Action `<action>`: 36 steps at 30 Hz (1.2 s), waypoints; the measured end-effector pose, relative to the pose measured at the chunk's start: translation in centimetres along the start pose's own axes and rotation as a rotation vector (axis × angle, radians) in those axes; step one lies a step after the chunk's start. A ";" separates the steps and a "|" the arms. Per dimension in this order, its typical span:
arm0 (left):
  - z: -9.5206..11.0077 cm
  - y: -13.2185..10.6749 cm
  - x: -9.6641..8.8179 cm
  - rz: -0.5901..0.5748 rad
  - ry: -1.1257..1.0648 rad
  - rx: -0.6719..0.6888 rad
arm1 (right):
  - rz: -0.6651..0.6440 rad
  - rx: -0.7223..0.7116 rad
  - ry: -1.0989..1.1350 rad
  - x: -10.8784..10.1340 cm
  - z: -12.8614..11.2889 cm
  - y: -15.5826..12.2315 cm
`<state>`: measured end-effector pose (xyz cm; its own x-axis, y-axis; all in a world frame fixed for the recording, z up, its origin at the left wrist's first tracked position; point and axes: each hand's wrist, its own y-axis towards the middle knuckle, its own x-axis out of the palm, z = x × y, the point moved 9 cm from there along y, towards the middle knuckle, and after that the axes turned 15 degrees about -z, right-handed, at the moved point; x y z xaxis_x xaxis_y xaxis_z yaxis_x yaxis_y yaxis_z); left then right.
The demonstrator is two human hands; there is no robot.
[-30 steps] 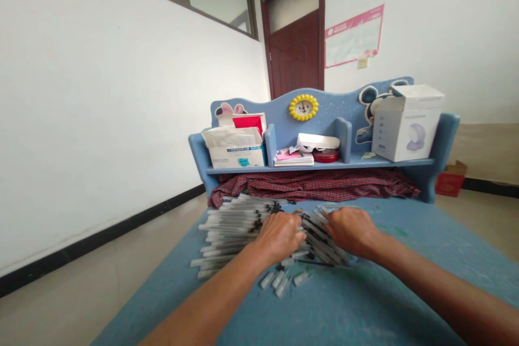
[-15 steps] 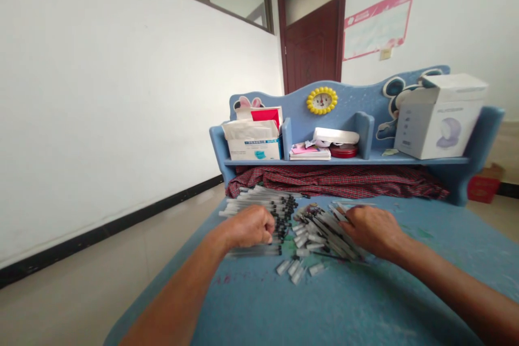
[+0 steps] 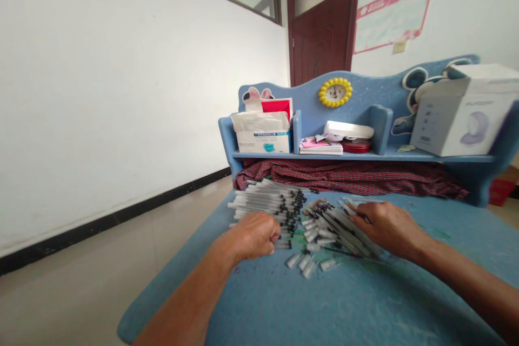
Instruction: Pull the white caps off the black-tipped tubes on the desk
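Note:
My left hand (image 3: 256, 235) is closed over the near end of a row of clear pens with black ends (image 3: 279, 205); whatever its fingers hold is hidden. On the right, my right hand (image 3: 383, 223) has its fingers closed at the upper edge of a heap of thin pen parts (image 3: 344, 232). A thin pen part (image 3: 368, 220) shows between its thumb and fingers, its kind unclear. Between the hands lie several whitish translucent pen caps (image 3: 313, 233), with a few more caps (image 3: 306, 265) nearer me.
The blue table (image 3: 324, 308) has a raised shelf (image 3: 312, 156) at the back. On it stand a mask box (image 3: 265, 141), papers (image 3: 322, 148), a round red tin (image 3: 357, 146) and a large white box (image 3: 454, 119). Folded checked cloth (image 3: 357, 177) lies below the shelf.
The view has shifted slightly, so the scene sits further right. Both hands stay over the same piles, closed, and the left one sits a little lower against its row.

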<state>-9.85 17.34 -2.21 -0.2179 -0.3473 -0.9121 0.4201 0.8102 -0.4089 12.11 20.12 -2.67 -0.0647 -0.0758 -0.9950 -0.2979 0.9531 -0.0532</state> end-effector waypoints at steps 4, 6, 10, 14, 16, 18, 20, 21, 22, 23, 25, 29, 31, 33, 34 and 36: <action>1.0 0.0 -0.1 -0.009 0.101 -0.017 | 0.017 -0.030 0.024 -0.1 -0.2 -0.1; 1.4 0.0 0.0 -0.009 0.135 -0.021 | 0.021 -0.042 0.038 -0.1 -0.3 -0.2; 2.0 0.1 0.3 0.018 0.150 0.036 | 0.024 -0.072 0.062 -0.3 -0.6 -0.2; 1.9 0.2 0.0 0.066 0.041 0.135 | 0.055 -0.108 0.075 -0.8 -1.2 -0.5; 1.9 0.0 -0.5 0.102 -0.027 0.173 | 0.072 -0.145 0.075 -0.9 -1.8 -0.8; 2.1 -0.2 -1.4 0.165 -0.080 0.204 | 0.088 -0.181 0.076 -1.0 -2.5 -1.0; 2.5 -0.6 -2.2 0.240 -0.117 0.228 | 0.095 -0.217 0.099 -1.1 -3.3 -1.3; 2.7 -0.8 -2.5 0.278 -0.132 0.237 | 0.089 -0.241 0.128 -1.0 -3.8 -1.5; 3.0 -0.9 -2.8 0.313 -0.143 0.249 | 0.079 -0.270 0.170 -1.0 -4.3 -1.7; 3.3 -1.1 -2.9 0.344 -0.148 0.261 | 0.064 -0.300 0.220 -1.0 -4.8 -1.8; 4.0 -1.3 -3.1 0.395 -0.143 0.286 | 0.026 -0.354 0.330 -1.0 -5.7 -2.0; 5.4 -1.6 -3.1 0.459 -0.120 0.348 | -0.030 -0.419 0.490 -0.6 -6.9 -2.1; 6.1 -1.7 -3.1 0.475 -0.111 0.394 | -0.024 -0.450 0.557 -0.4 -7.1 -1.9; 6.7 -1.8 -3.0 0.484 -0.105 0.434 | -0.025 -0.476 0.665 -0.2 -7.1 -1.6; 6.9 -1.9 -3.0 0.488 -0.107 0.449 | -0.048 -0.486 0.743 0.0 -7.0 -1.4; 7.1 -2.0 -3.1 0.493 -0.122 0.469 | -0.124 -0.492 0.907 0.6 -6.9 -1.0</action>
<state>-3.72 13.46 1.23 0.1851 -0.0639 -0.9806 0.7875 0.6066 0.1091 5.76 17.05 -2.65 -0.6387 -0.5511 -0.5370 -0.6938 0.7142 0.0923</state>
